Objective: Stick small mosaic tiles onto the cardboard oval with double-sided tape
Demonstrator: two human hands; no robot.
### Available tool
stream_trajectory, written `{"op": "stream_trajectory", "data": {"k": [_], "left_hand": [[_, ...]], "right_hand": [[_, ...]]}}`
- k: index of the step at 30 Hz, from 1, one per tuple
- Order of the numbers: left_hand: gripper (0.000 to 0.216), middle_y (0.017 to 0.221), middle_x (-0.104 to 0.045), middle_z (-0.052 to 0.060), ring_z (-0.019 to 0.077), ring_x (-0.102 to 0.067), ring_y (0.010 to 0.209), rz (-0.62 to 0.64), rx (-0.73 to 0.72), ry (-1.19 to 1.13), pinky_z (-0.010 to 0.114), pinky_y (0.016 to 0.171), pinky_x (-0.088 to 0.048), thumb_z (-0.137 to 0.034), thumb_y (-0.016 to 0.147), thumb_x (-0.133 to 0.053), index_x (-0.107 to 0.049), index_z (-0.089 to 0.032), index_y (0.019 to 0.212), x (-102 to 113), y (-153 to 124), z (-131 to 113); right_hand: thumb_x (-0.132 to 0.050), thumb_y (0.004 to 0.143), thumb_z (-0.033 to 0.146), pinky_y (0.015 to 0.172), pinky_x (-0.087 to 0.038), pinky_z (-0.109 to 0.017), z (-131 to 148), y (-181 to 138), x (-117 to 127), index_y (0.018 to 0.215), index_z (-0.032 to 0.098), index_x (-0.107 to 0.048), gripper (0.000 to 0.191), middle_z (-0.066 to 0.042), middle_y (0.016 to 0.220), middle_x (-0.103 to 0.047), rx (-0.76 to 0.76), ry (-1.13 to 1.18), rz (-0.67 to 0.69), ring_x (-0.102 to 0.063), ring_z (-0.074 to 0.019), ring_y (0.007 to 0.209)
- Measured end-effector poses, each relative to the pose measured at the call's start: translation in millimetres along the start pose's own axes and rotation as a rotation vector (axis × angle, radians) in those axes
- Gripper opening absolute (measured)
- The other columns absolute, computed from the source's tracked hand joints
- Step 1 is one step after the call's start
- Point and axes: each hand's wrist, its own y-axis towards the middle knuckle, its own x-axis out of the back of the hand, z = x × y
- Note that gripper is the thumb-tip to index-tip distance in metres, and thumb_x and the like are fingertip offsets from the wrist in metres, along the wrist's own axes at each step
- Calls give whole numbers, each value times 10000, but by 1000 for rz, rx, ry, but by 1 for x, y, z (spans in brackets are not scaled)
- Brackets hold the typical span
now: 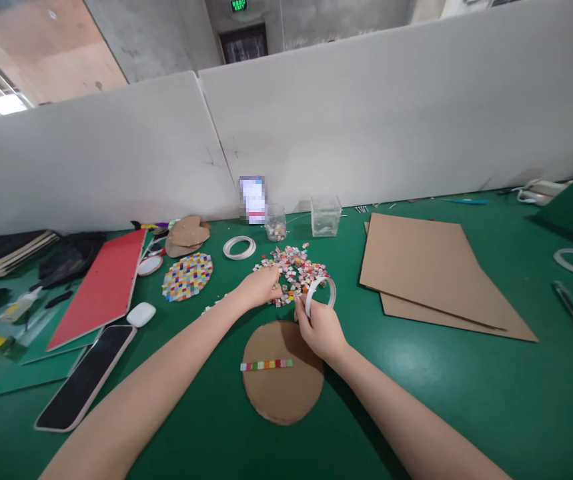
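Note:
My right hand [325,330] grips a narrow white roll of tape [333,293], holding it on edge above the cardboard disc. My left hand [257,287] reaches to the near left side of a pile of small coloured mosaic tiles [299,263]. Its fingers are curled together, and whatever lies between them is too small to make out. Below both hands, a round cardboard disc [281,397] lies flat on the table. One straight row of coloured tiles [266,365] runs across it from the left edge to right of the middle.
A white ring-shaped coil [239,248], a tile-covered disc [187,277] and a black-screened phone [86,379] lie to the left. Clear containers [325,217] and a lit phone [253,200] stand behind the pile. Cardboard sheets [416,267] lie to the right.

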Motion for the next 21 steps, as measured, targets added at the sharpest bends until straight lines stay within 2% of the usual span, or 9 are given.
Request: {"op": "stream_trajectory", "data": {"k": [5,9,12,16,21], "left_hand": [[171,550,-382,-53,120,-372,489,-20,-10,-77,250,496,-235,-136,704,-505,-355,-207,664,2,-7,-2],[160,542,-379,-59,121,-368,496,-55,19,-219,242,507,-272,-262,819,-421,-347,-210,687,5,-11,2],[228,575,-397,-43,122,-394,524,-94,59,-337,242,521,-319,-314,874,-307,-349,-207,677,7,-18,0],[331,579,-384,-26,113,-392,523,-80,40,-475,241,537,-365,-269,886,-207,-311,-201,579,3,-35,-15],[286,628,-449,-7,132,-446,590,-106,18,-567,257,591,-407,-248,856,-291,-355,-196,583,-13,-55,-37]], "right_hand": [[-292,938,314,466,-295,-238,-1,0,0,643,207,-407,334,-25,541,-536,-23,34,-20,-548,-163,477],[-291,934,323,458,-291,-247,-2,0,1,645,213,-397,327,-21,527,-518,-42,82,-34,-531,-169,462],[-287,938,345,470,-310,-249,-2,0,1,654,214,-397,332,-17,538,-510,-55,136,-54,-527,-167,473],[-255,954,376,499,-341,-242,-3,-1,0,664,216,-395,360,6,551,-474,-45,233,-65,-507,-147,486],[-259,954,400,496,-352,-237,-2,-3,-2,699,220,-400,342,33,543,-437,-4,331,-14,-479,-137,480]]}}
